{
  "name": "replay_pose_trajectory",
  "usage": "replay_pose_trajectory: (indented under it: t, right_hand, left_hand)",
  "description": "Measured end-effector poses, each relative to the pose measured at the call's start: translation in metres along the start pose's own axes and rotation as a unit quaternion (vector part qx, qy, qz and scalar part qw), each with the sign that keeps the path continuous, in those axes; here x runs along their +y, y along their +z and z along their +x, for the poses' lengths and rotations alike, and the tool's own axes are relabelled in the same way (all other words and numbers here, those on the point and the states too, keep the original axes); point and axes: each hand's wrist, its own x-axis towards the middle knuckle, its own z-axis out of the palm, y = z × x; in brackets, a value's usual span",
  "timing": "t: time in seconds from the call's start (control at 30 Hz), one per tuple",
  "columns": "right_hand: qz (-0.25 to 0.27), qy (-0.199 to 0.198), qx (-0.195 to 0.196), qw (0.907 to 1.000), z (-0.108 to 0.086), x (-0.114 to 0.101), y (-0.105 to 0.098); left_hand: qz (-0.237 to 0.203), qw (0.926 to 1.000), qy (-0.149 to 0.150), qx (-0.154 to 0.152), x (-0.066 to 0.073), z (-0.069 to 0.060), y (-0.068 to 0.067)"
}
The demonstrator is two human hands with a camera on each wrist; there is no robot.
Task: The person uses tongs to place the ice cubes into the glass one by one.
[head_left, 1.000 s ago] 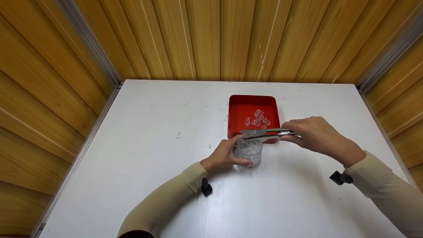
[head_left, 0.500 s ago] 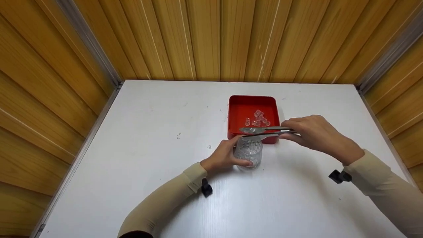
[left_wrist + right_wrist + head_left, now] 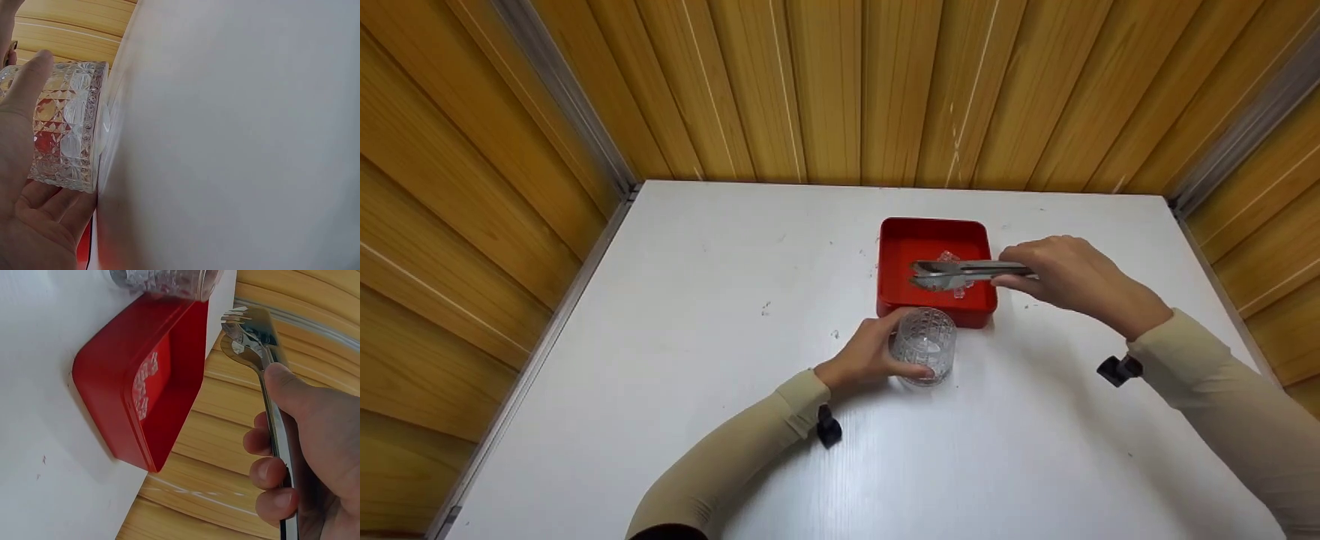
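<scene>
My left hand [image 3: 874, 349] grips a clear cut-glass tumbler [image 3: 926, 345] that stands upright on the table; thumb and fingers wrap its sides, as the left wrist view also shows of the tumbler [image 3: 67, 124]. In my right hand [image 3: 1072, 281] is a pair of metal serving tongs [image 3: 971, 271], held over the red tray. One end of the tongs [image 3: 275, 422] is forked, the other spoon-shaped. Whether anything lies between those ends is unclear. Several clear ice-cube-like pieces [image 3: 144, 379] lie in the tray, partly hidden by the tongs in the head view.
The square red tray [image 3: 894, 247] stands just behind the tumbler on the white table [image 3: 750, 300]. Wood-patterned panels [image 3: 825, 90] close off the back and both sides. Small specks [image 3: 766, 307] dot the tabletop on the left.
My right hand has carried the tongs up and away from the tumbler's mouth to above the red tray, their ends now closer together. The left hand and tumbler stay put.
</scene>
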Motion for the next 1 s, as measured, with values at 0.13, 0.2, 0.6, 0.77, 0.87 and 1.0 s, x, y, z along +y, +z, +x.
replay_pose_trajectory:
  t: [0.13,0.2,0.6,0.77,0.87,1.0]
  right_hand:
    - [0.001,0.017,-0.009,0.9998,0.007,0.007,0.000]
    - [0.002,0.025,-0.014,0.9996,0.010,0.009,0.001]
    - [-0.012,0.050,-0.037,0.9980,0.034,0.021,0.006]
    - [-0.015,0.045,-0.043,0.9980,0.044,0.025,0.009]
    - [-0.024,0.046,-0.055,0.9972,0.049,0.026,0.010]
    - [-0.034,0.049,-0.079,0.9951,0.056,0.026,0.011]
  left_hand:
    - [-0.003,1.0000,-0.002,-0.004,0.001,0.000,0.000]
    - [-0.006,1.0000,-0.002,-0.005,0.001,0.000,0.001]
    - [-0.018,0.9998,-0.009,-0.006,0.002,0.001,0.000]
    - [-0.005,1.0000,-0.005,-0.003,0.002,0.001,0.000]
    - [0.008,1.0000,-0.001,0.000,0.001,0.001,0.000]
    - [0.009,0.9999,-0.005,0.000,0.001,0.000,0.000]
